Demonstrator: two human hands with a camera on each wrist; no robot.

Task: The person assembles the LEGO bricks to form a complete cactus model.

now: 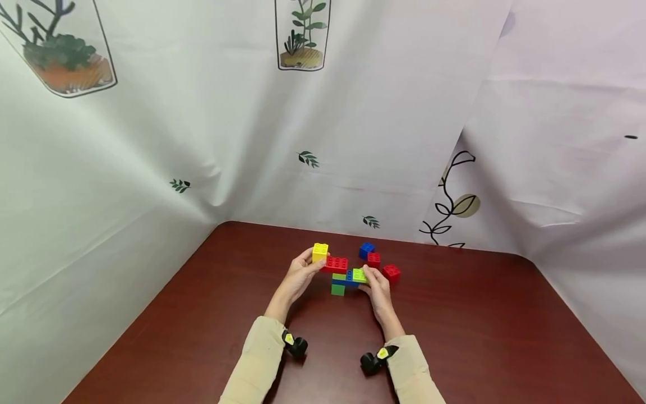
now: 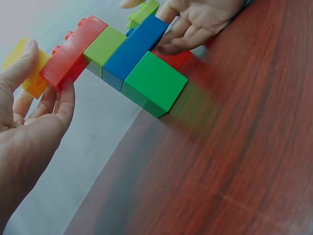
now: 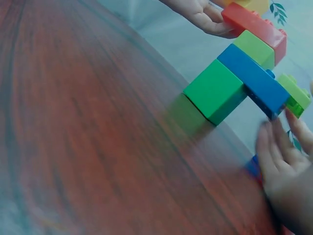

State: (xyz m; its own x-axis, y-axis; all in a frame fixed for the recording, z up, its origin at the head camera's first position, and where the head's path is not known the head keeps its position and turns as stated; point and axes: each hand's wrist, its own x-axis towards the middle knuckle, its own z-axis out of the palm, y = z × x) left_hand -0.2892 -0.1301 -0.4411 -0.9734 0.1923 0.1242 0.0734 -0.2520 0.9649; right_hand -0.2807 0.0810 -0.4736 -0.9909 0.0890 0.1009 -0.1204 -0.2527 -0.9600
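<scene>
Cloth backdrop (image 1: 393, 140): pale fabric is hanging behind the table (image 1: 484, 325) and along both sides, creasing into soft folds.
Jar prints (image 1: 303, 57): two drawn plant jars are showing high up, centre and left.
Leaf sprigs (image 1: 308, 159): three small green ones are dotting the cloth lower down.
Vine print (image 1: 461, 206): a black-outlined stem is curling at right.
Tabletop: reddish-brown wood grain is running across it, its far corners rounding.
Light: faint shadows are following the folds.

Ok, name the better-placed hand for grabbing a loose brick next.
Likely the right hand: it holds a lime brick, near the loose red bricks; the left hand grips the yellow brick, farther off.
</scene>
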